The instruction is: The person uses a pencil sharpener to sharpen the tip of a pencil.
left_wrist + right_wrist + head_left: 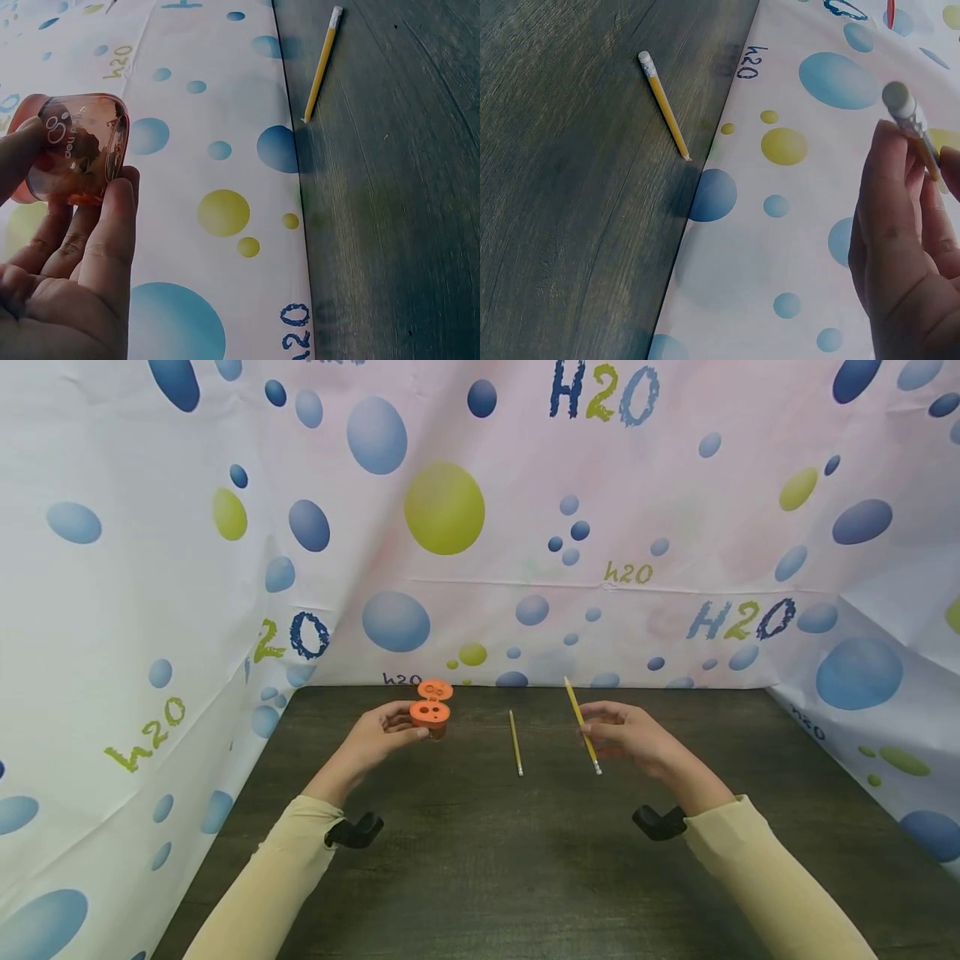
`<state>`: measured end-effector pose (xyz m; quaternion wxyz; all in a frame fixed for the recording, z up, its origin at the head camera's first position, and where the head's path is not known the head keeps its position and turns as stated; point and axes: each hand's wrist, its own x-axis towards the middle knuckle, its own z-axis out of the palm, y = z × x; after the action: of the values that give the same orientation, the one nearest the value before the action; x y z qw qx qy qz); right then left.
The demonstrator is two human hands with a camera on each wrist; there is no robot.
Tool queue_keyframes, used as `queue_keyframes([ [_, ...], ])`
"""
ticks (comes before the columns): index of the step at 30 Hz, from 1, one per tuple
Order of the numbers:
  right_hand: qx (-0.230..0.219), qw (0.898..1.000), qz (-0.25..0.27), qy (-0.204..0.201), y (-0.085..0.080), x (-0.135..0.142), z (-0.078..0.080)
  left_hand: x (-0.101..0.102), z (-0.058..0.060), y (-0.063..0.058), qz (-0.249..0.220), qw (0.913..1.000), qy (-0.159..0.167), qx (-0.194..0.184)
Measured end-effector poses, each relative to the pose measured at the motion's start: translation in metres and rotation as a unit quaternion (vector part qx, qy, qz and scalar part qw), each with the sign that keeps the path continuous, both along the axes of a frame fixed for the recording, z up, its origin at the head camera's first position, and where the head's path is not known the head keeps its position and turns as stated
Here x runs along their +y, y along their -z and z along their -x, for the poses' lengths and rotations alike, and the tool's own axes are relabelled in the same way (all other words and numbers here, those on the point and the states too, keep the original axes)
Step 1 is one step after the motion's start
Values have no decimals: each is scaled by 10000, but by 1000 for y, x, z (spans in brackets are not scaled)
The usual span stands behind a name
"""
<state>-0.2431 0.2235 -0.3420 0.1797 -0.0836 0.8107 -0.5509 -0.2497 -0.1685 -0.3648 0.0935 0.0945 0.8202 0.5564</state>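
Note:
My left hand (375, 737) grips an orange pencil sharpener (430, 715) between thumb and fingers. Its round lid (435, 690) is flipped up, baring the holes in the top. In the left wrist view the sharpener's see-through container (79, 150) shows dark bits inside and white lettering. On the right, a yellow pencil (574, 703) is pinched by my right hand (633, 742), tip up and leaning left. Its white eraser (897, 96) points toward the right wrist camera. Between the hands, a second yellow pencil (515, 742) lies on the table, its eraser end nearer me.
The dark wood-grain table (480, 860) reaches back to a white sheet (510, 510) printed with blue and green bubbles, which also rises at both sides. Black wrist mounts (355, 831) stick out from both sleeves.

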Motion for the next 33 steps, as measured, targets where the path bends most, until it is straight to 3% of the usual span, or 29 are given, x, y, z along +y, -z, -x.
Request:
queue_keyframes([
  [33, 475, 9967, -392, -523, -9, -14, -18, 7, -19, 1, -358, 9985, 407, 26],
])
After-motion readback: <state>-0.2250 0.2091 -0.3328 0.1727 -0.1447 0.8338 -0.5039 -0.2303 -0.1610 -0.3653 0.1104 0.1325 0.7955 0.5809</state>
